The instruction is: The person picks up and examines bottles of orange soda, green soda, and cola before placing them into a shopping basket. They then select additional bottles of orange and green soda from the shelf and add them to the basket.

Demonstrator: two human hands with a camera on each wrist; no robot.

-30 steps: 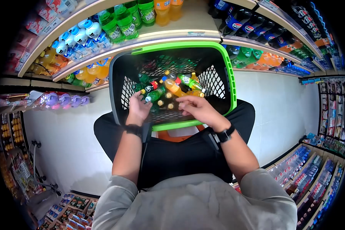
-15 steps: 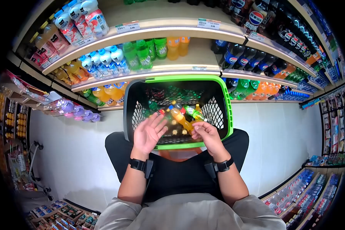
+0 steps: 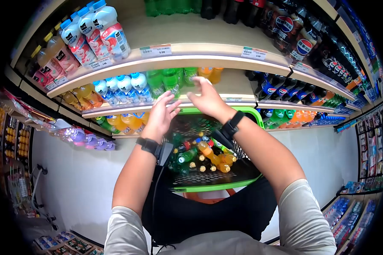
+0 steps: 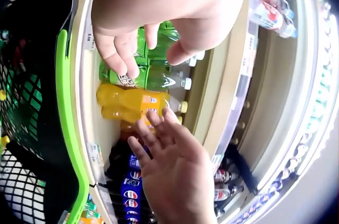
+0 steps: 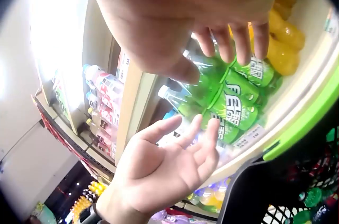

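Note:
Both hands are raised in front of the middle shelf, holding nothing. The left hand (image 3: 161, 115) has its fingers spread before the green bottles (image 3: 171, 81). To its right, the right hand (image 3: 208, 98) reaches toward the same bottles and the orange bottles (image 3: 216, 75), fingers loosely bent. In the left wrist view, the right hand (image 4: 177, 176) is palm up below the orange bottles (image 4: 135, 102). The right wrist view has the left hand (image 5: 169, 166) palm up beside green bottles (image 5: 233, 102); whether any fingertip touches a bottle, I cannot tell.
A black basket with a green rim (image 3: 208, 187) rests at the person's legs, holding several bottles (image 3: 206, 148). White-capped bottles (image 3: 123, 87) stand left on the middle shelf, dark cola bottles (image 3: 281, 91) right. The upper shelf edge (image 3: 208, 57) runs above the hands.
Both hands have risen from over the basket to the middle shelf, the right one also moving left. The head view has shifted, so the basket appears lower and farther right than half a second ago.

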